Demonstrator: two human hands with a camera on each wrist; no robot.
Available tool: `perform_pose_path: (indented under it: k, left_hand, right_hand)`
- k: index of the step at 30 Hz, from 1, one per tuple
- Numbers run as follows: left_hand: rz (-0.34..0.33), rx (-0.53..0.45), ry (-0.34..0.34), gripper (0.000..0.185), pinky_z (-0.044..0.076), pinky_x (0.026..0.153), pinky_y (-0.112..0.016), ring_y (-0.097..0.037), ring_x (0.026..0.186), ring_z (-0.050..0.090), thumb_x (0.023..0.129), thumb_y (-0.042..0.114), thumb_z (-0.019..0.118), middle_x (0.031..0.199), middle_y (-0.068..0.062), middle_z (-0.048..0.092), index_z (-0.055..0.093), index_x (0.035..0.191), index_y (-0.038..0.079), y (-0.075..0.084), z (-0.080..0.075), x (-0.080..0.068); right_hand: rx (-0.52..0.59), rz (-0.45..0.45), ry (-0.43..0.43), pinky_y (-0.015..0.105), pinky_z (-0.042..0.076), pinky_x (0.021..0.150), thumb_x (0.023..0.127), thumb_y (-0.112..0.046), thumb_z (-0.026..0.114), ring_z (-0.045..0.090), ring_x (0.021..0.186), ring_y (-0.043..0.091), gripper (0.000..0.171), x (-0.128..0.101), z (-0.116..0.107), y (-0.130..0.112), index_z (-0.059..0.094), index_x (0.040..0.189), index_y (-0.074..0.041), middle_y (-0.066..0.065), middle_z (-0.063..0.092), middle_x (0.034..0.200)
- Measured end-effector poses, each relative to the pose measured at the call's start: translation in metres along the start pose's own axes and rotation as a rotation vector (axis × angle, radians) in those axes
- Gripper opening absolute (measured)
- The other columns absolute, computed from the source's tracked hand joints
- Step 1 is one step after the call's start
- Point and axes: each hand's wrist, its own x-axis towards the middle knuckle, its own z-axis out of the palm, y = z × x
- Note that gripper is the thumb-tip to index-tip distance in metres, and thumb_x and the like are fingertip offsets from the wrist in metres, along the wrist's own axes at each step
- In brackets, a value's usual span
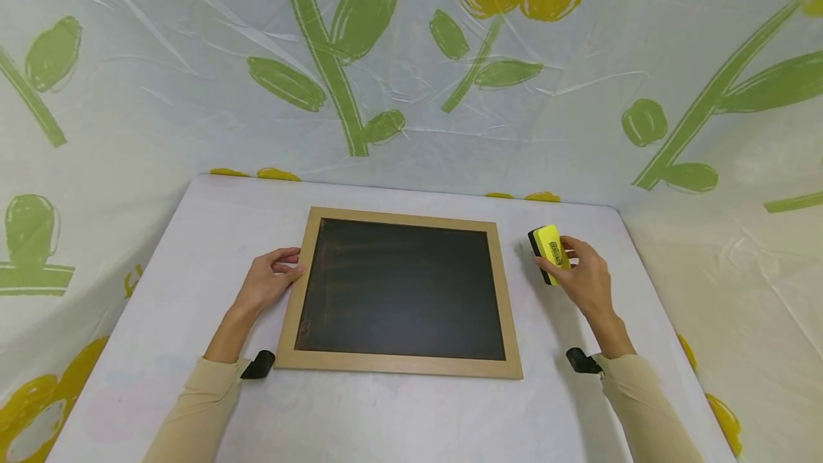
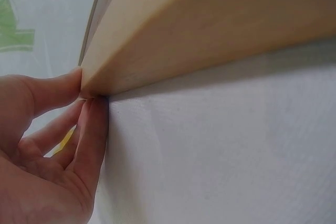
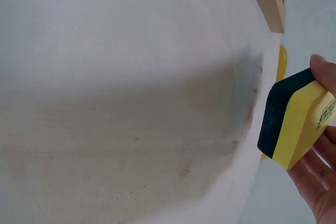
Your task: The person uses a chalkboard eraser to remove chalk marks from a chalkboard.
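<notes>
Square black chalkboard with pale wooden frame [image 1: 400,290] lies flat at middle of white-covered table [image 1: 398,413]. Your left hand [image 1: 266,282] rests at chalkboard's left edge, fingers relaxed, fingertips [image 2: 79,80] touching frame. Your right hand [image 1: 581,279], right of chalkboard, grips yellow foam eraser with black felt face [image 1: 549,253], held just above table.

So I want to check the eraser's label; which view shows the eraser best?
The right wrist view: the eraser fills the frame's edge, its black and yellow layers clear, held by the right hand. The head view shows the eraser small but whole. The left wrist view does not show it.
</notes>
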Motion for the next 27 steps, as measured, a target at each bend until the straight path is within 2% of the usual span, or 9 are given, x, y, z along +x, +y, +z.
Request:
perform_pose_path:
  k: [5,10,17,27]
  left_hand:
    - [0.005,0.000,-0.003,0.046,0.048,0.080,-0.025,-0.035,0.106,0.064,0.099,0.013,0.069,0.128,-0.026,0.064,0.058,0.140,-0.006,-0.001,0.001,0.001]
    - [0.004,-0.003,-0.003,0.046,0.048,0.079,-0.024,-0.034,0.105,0.064,0.099,0.013,0.069,0.128,-0.026,0.064,0.058,0.140,-0.006,-0.002,0.002,0.001]
    - [0.010,-0.018,-0.009,0.046,0.047,0.076,-0.021,-0.032,0.103,0.064,0.099,0.012,0.069,0.128,-0.027,0.063,0.057,0.140,-0.006,-0.002,0.003,0.002]
    - [0.006,-0.011,-0.011,0.046,0.047,0.078,-0.022,-0.033,0.104,0.064,0.099,0.012,0.069,0.128,-0.026,0.064,0.057,0.140,-0.006,-0.001,0.002,0.002]
  right_hand:
    - [-0.043,0.033,0.013,0.054,0.048,0.078,0.077,-0.016,0.092,0.063,0.103,0.045,0.063,0.000,0.000,0.007,0.065,0.127,0.010,0.030,0.068,0.115]
    - [-0.081,0.060,0.009,0.057,0.047,0.075,0.077,-0.020,0.091,0.062,0.098,0.046,0.064,-0.002,0.001,0.014,0.065,0.127,0.010,0.030,0.067,0.114]
    - [-0.145,0.107,-0.041,0.059,0.048,0.077,0.081,-0.023,0.089,0.062,0.100,0.049,0.066,-0.006,0.000,0.022,0.061,0.127,0.015,0.034,0.065,0.116]
    - [-0.227,0.183,-0.114,0.059,0.048,0.078,0.084,-0.032,0.087,0.061,0.101,0.050,0.070,-0.006,0.003,0.025,0.060,0.129,0.015,0.037,0.063,0.119]
